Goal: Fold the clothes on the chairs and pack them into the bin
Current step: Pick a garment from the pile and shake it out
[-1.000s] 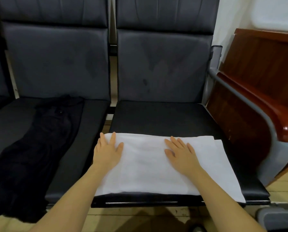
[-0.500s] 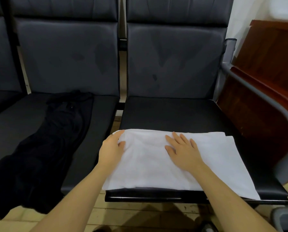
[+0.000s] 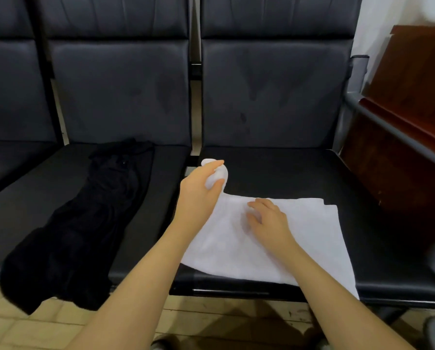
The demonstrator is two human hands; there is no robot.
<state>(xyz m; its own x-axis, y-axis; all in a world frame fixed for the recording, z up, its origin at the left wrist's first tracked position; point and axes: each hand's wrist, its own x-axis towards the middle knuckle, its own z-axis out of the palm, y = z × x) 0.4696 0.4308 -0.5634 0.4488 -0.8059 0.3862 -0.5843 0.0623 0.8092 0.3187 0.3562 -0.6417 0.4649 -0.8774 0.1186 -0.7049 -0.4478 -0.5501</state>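
Here the left hand point(image 3: 198, 190) pinches the far left corner of the white garment point(image 3: 282, 243) between thumb and curled fingers and holds that corner lifted above the seat, so the cloth rises in a narrow bunch from the flat part up into the grip. The right hand point(image 3: 268, 223) rests on top of the garment near the middle of its far edge, fingers bent at the knuckles with the tips pressing down on the fabric; it grasps nothing. The white garment lies folded into a rough rectangle on the front half of the right-hand chair seat point(image 3: 312, 173), its near edge hanging slightly past the seat's front edge and its near right corner drooping over that edge. A second layer shows as a small step at the far right corner of the cloth.

On the next chair seat point(image 3: 47, 198) to the left, a black garment point(image 3: 85, 223) lies unfolded in a long crumpled strip, running from the back of the seat near its right side to the front left, where its bulk spills over the front edge toward the floor. The two garments lie well apart, with the gap between the seats between them.

To the right of the chairs stands a piece of reddish-brown wooden furniture point(image 3: 400, 147), just beyond the grey metal armrest point(image 3: 393, 132). Pale tiled floor point(image 3: 34, 329) shows below the seats.
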